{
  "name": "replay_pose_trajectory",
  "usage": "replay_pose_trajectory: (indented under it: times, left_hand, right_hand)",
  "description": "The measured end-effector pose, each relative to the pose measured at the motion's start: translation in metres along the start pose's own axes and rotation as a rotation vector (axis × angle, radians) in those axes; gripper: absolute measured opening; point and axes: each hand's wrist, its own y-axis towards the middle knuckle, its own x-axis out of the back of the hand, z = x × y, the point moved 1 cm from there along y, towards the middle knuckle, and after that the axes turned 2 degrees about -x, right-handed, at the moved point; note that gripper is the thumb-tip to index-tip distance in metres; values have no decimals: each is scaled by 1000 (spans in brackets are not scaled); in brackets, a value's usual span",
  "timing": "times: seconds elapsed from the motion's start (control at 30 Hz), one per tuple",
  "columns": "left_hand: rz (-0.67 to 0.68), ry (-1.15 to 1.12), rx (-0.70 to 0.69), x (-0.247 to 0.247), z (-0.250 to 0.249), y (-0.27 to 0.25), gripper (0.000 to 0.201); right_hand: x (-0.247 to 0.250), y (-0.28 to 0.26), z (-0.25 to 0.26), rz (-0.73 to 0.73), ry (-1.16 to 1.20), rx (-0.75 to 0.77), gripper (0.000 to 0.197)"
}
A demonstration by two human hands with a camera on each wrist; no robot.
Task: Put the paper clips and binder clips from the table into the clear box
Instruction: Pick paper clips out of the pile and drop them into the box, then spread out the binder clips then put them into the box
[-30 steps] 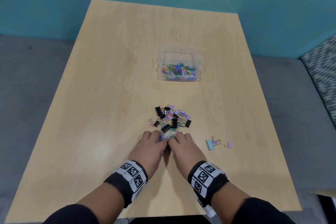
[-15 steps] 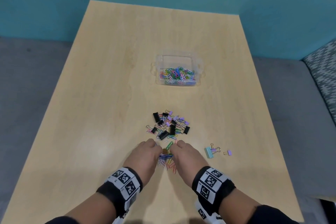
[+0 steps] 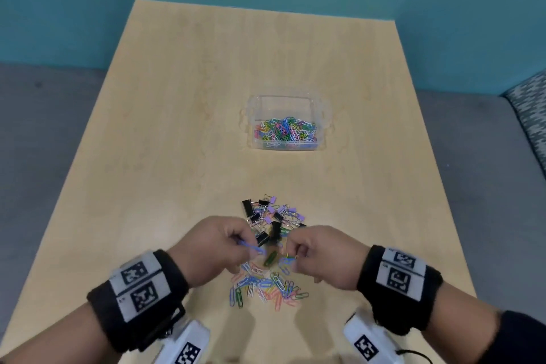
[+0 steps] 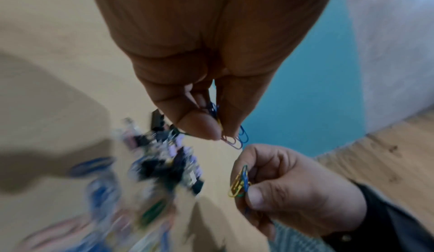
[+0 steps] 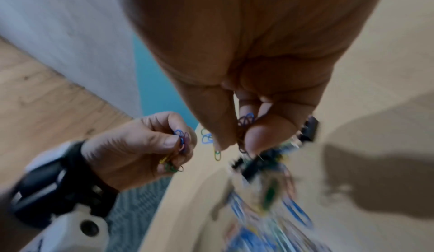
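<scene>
My left hand (image 3: pixel 236 241) is raised above the table and pinches a few coloured paper clips (image 4: pixel 237 138) between thumb and fingers. My right hand (image 3: pixel 295 251) does the same with its own small bunch of paper clips (image 4: pixel 239 183). Under and just behind the hands lies a spread of loose paper clips (image 3: pixel 266 287). A heap of black and lilac binder clips (image 3: pixel 271 217) sits just beyond the hands. The clear box (image 3: pixel 285 103) stands farther back at the table's middle, holding several coloured paper clips.
The wooden table (image 3: pixel 177 127) runs back to a teal wall. Grey floor lies on both sides, and a patterned cushion (image 3: pixel 531 115) shows at the right edge. The right hand hides the spot where the separate clips lay to the right.
Both hands dragged paper clips toward me out of the pile, then lifted and parted, each keeping a pinch of clips. A loose spread of paper clips now lies near the front edge.
</scene>
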Motion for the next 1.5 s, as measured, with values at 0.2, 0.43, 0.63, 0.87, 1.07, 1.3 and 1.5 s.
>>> replay_pose_trajectory:
  times: [0.2,0.43,0.63,0.87,1.07,1.3,1.5]
  left_hand:
    - [-176,-203,-127,41,-63,64,11]
    - [-390,-128,-137,52,-100,163,19]
    - [-409,-10,-209,43,-90,154,23]
    - [-200,560,-349,9,15,3,20]
    - [121,1108,-431,-39,88,-73,12]
    - [-65,1156,-461,-72,86,-40,15]
    - [-266,1051,-310,-50,77,-29,45]
  right_hand:
    - [89,38,17,-167,464,87,21]
    - [160,118,18,-483,390,-6,22]
    - [154,116,22,-562,195,-70,37]
    - [9,3,-25,-300,-524,245,17]
    - [-92,-49,-67,-110,-928,399,28]
    - [-117,-11,-33,-326,-917,413,25]
    - [-96,-3,-33,-519,-742,222,36]
